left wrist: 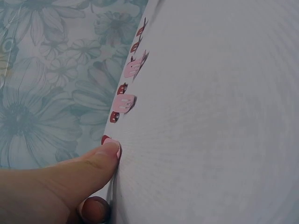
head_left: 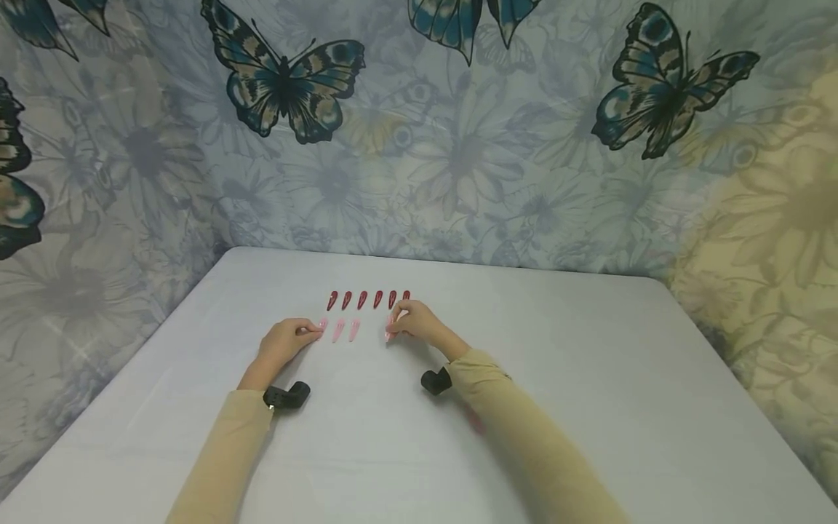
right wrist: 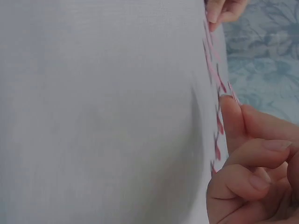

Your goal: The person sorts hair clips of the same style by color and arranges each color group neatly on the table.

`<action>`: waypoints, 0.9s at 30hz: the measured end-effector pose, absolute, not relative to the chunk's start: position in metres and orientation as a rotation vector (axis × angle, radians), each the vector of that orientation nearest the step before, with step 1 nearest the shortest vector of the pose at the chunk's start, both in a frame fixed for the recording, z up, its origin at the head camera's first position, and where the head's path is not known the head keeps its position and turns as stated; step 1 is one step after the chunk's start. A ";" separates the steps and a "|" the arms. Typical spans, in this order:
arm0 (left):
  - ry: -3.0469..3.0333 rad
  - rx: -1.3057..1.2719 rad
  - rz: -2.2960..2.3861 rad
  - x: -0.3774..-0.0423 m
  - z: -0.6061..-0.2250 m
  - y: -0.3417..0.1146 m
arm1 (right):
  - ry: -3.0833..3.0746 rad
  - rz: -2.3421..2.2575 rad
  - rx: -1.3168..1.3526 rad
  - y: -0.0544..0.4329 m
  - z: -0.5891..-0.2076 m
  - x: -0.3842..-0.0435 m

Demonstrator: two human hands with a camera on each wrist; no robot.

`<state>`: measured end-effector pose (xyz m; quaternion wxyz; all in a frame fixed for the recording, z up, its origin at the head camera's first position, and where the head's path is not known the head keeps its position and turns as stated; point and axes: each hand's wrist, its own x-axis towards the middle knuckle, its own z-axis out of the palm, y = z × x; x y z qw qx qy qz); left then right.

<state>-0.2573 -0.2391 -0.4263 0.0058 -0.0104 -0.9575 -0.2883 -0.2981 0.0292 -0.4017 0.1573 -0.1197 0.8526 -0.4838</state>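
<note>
On the white table lie snap hair clips in two rows. The farther row has several dark red hair clips [head_left: 362,300]; its right end is partly covered by my right hand. In the nearer row, two pink hair clips [head_left: 337,330] lie side by side. To their left, my left hand [head_left: 283,343] pinches a pink hair clip [left wrist: 118,150] between thumb and finger, at the table. Past a gap to their right, my right hand [head_left: 419,322] pinches another pink hair clip [right wrist: 234,93] between thumb and index finger, its other fingers curled.
The white table [head_left: 589,378] runs back to a wall cloth [head_left: 458,167] printed with butterflies and flowers. A blurred reddish thing [head_left: 475,421] shows beside the right sleeve, partly hidden. Black wrist cameras [head_left: 286,397] are strapped at both cuffs.
</note>
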 end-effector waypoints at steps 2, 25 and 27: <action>-2.998 -0.040 -0.915 -0.257 -0.426 -0.239 | 2.459 -1.372 -0.310 0.022 -0.405 -0.300; -3.004 -0.006 -0.935 -0.260 -0.423 -0.240 | 2.611 -1.319 -0.212 -0.011 -0.415 -0.308; -3.008 0.001 -0.930 -0.261 -0.424 -0.240 | 2.661 -1.297 -0.266 -0.010 -0.418 -0.307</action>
